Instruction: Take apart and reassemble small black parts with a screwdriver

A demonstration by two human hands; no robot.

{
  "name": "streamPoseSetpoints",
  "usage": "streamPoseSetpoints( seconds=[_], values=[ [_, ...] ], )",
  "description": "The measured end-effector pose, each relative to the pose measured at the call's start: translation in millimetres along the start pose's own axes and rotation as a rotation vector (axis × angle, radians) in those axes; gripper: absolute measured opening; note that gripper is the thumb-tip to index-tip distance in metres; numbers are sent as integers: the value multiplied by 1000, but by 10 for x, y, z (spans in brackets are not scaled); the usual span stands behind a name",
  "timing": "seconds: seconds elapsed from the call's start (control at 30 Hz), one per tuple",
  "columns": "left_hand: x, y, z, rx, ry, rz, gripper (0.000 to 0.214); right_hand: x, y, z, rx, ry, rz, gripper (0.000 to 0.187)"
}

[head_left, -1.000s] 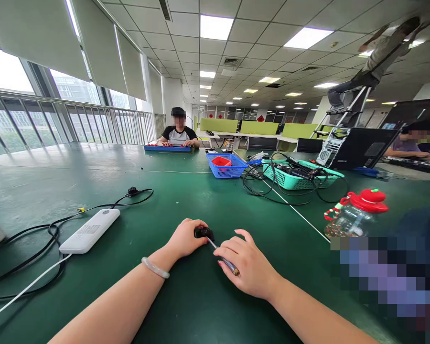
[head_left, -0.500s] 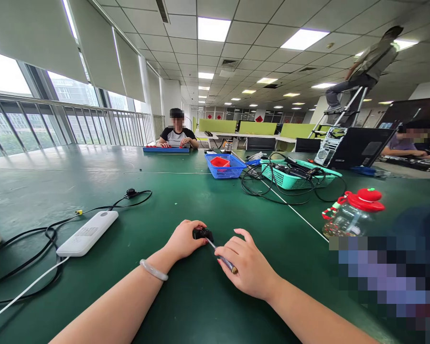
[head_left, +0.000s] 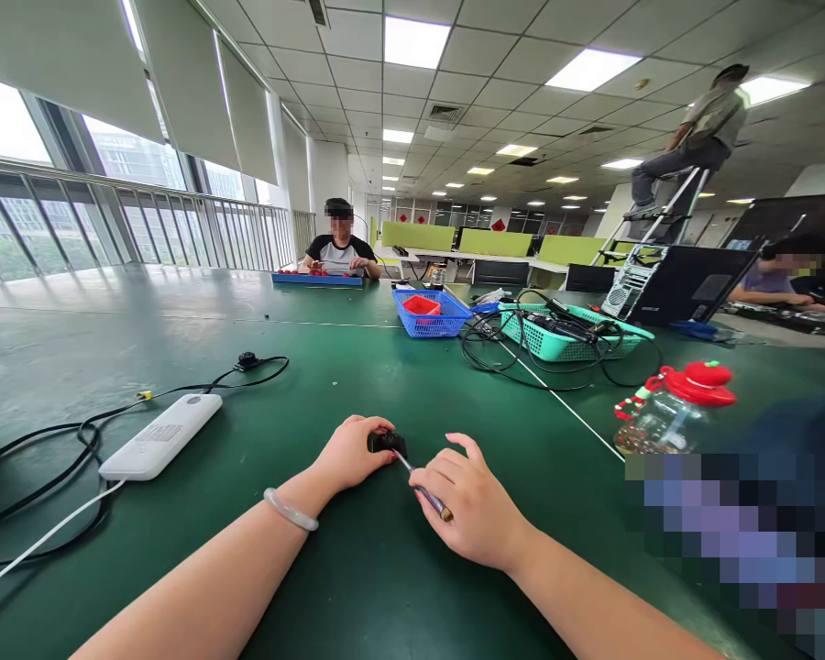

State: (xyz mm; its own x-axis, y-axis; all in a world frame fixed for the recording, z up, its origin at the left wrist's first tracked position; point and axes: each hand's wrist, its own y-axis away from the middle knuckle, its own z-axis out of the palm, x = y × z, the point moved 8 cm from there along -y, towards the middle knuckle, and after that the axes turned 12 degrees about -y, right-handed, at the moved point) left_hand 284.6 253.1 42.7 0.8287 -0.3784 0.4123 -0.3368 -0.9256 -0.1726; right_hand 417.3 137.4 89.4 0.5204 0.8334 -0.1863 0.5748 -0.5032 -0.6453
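My left hand [head_left: 353,452] is closed around a small black part [head_left: 388,444] on the green table [head_left: 357,568]; its exact kind is too small to make out. In my right hand [head_left: 468,500] is a slim screwdriver [head_left: 438,506], pinched by the handle with one finger raised off it. The metal shaft points up and left, and its tip meets the near side of the black part. Whether the tip sits in a screw cannot be seen.
A white power bank [head_left: 161,438] with cables lies left. Ahead are a blue basket [head_left: 432,325] and a teal basket [head_left: 564,346] with black cables. A red-lidded jar [head_left: 674,412] stands right. A person [head_left: 342,249] sits opposite; another [head_left: 711,128] sits on a ladder [head_left: 670,215].
My view has shifted slightly, so the table things appear a little higher. My hands keep their hold on the black part and the screwdriver.
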Motion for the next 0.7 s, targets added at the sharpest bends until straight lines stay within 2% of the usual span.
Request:
streamPoseSetpoints(
  seconds=[0.57,0.7],
  values=[
    [25,13,-25,-10,-32,-3,37,-14,-2,2,-8,21,-9,12],
    [49,22,-34,-4,-96,6,37,-20,-2,1,-14,25,-9,11]
  ],
)
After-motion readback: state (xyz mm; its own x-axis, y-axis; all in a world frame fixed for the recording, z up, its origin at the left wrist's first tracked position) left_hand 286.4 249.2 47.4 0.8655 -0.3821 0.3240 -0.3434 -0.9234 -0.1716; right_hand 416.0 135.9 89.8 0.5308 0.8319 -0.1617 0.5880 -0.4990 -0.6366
